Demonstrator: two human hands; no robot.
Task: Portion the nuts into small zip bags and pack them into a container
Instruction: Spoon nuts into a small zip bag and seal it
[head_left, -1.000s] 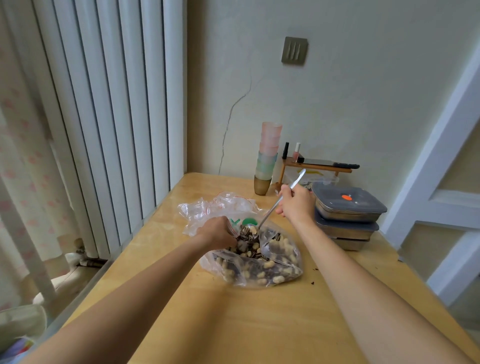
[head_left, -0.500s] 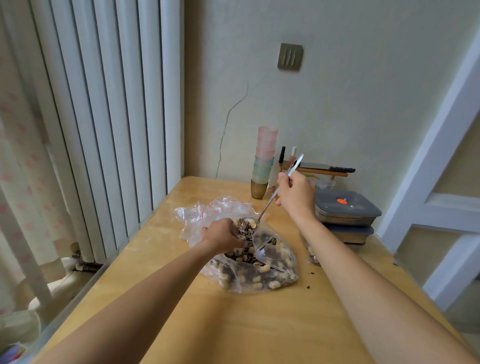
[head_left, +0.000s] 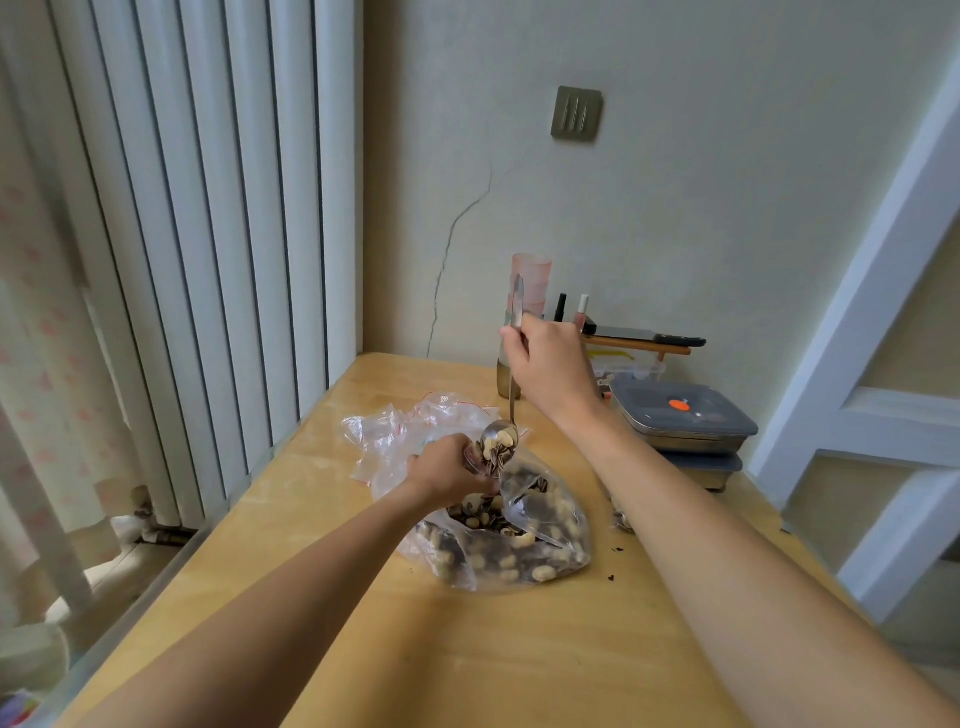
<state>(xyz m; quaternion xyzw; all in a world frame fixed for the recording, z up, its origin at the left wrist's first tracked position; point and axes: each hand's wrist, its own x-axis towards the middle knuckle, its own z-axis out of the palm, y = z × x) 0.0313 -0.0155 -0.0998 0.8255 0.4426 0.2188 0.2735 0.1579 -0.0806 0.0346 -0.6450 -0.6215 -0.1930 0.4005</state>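
Bench (head_left: 322, 613): pale wood, set into a room corner; items listed from the left.

Spare zip bags (head_left: 395, 436): crumpled clear plastic with red seal lines, lying behind the left hand.

Left hand (head_left: 449, 470): fingers curled round the mouth of a small zip bag (head_left: 475, 457), holding it open just above the big bag. Most of the small bag is hidden by the hand.

Big bag of nuts (head_left: 511, 540): clear plastic, slumped on the bench, holding peanuts and dark striped seeds. It lies directly under both hands.

Spoon (head_left: 511, 395): metal, long axis nearly upright, handle up. The loaded bowl sits at the small bag's mouth, touching or just above it; which, cannot be told.

Right hand (head_left: 550, 366): grip closed on the upper spoon handle, above and slightly right of the small bag.

Judgement: the coming move is a short downward tip of the bowl into the mouth held by the left hand, the nearer hand; a misaligned tip would spill nuts.

Stacked cups (head_left: 532, 275): by the wall behind the spoon.

Lidded metal containers (head_left: 680, 421): stacked at the right, well apart from the hands, lids on.
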